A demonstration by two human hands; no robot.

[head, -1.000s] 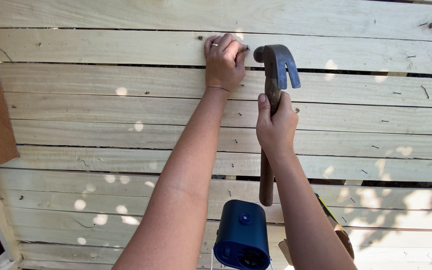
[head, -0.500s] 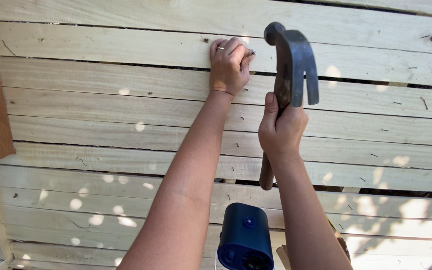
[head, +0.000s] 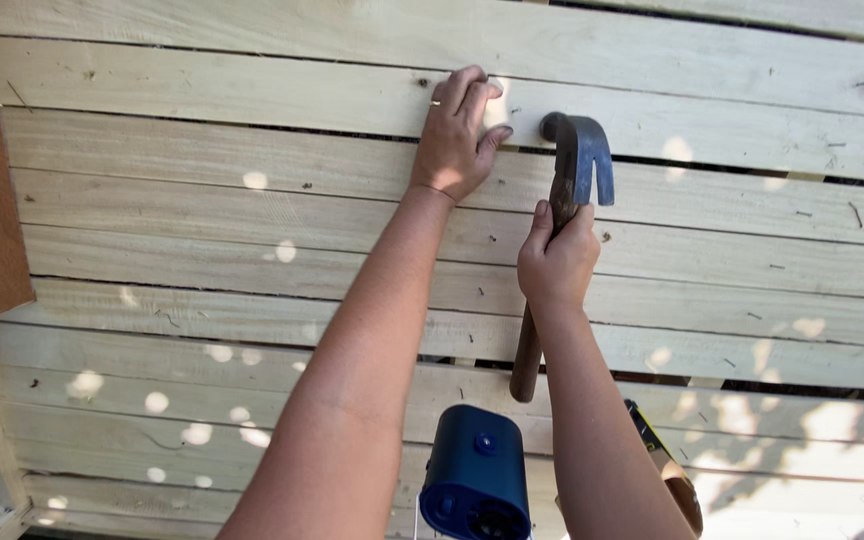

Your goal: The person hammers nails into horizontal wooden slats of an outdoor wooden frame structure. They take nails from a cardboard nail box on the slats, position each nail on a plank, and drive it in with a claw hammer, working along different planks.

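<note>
The left hand (head: 455,135) is pressing flat on a plank (head: 252,100), fingertips pinched as if steadying a nail, while the right hand (head: 555,265) is gripping the hammer (head: 574,165) mid-handle, head beside those fingers.

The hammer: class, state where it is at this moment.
In the head view, the hammer is right of centre, gripped by the right hand, its head beside the left hand on the plank wall.
</note>
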